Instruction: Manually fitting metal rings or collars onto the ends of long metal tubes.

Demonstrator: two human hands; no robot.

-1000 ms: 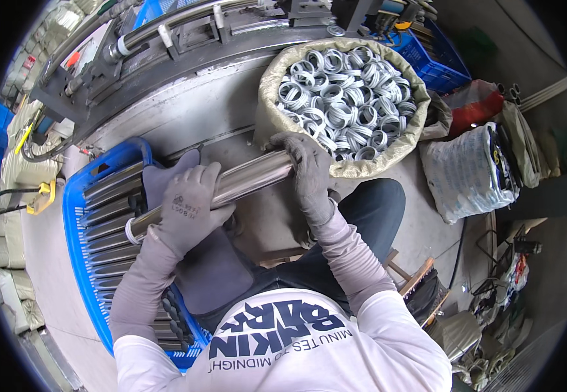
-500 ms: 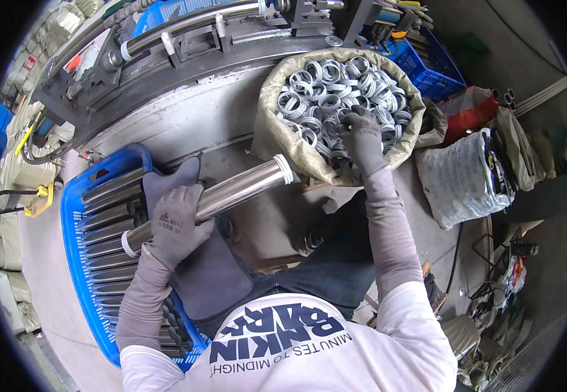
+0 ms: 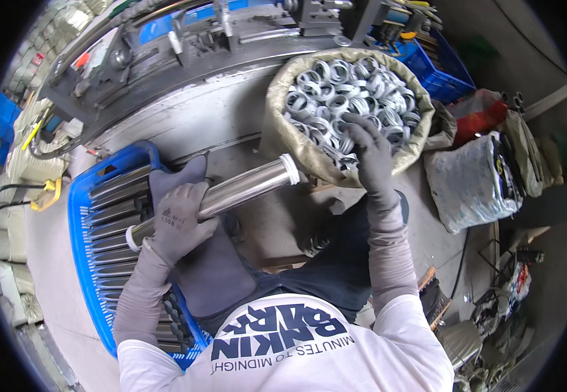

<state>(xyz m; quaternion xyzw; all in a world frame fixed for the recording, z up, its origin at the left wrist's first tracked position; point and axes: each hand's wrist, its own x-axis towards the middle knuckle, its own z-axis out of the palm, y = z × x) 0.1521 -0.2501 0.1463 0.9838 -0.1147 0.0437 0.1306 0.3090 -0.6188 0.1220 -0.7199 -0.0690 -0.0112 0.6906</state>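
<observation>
My left hand (image 3: 180,222) is wrapped round a shiny metal tube (image 3: 247,187), held at a slant above my lap. White rings sit on both tube ends: one end ring (image 3: 290,169) is beside the sack, the other end ring (image 3: 132,238) over the blue crate. My right hand (image 3: 373,163) is above the near rim of a woven sack (image 3: 280,140), fingers slightly bent and apart, with nothing visible in them. Inside the sack lie many loose whitish rings (image 3: 337,103). Both hands wear grey gloves.
A blue crate (image 3: 79,261) of metal tubes stands at my left, a grey pad (image 3: 215,281) against it. A long machine bench (image 3: 166,85) runs across the far side. Beyond the sack are another blue crate (image 3: 450,85) and a stuffed white bag (image 3: 472,183).
My right hand has drawn back from the rings toward the sack's near rim, its fingers straightening. My left hand keeps the tube. The tube lying across the bench machine no longer shows there.
</observation>
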